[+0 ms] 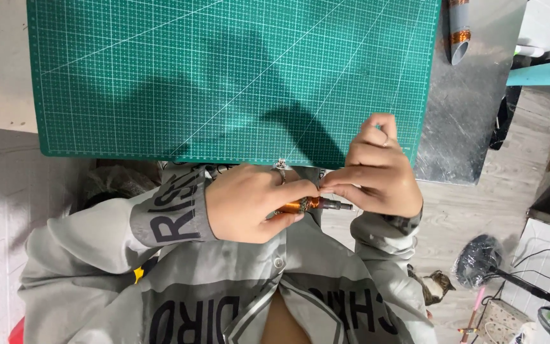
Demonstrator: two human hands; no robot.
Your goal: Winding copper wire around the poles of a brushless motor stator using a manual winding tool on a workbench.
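Green gridded cutting mat (224, 76) covers the table edge. Below it, the left hand (249, 202) is closed around a small copper-wound metal rod (310, 204), long axis pointing right, where the right hand (373, 172) pinches its bare tip.

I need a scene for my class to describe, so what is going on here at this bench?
A person in a grey printed shirt holds a small rod wound with copper wire in both hands near the edge of a green cutting mat. The left hand grips the coil end; the right hand pinches at it with its fingertips. Another copper-wound tube lies on the metal tabletop beside the mat.
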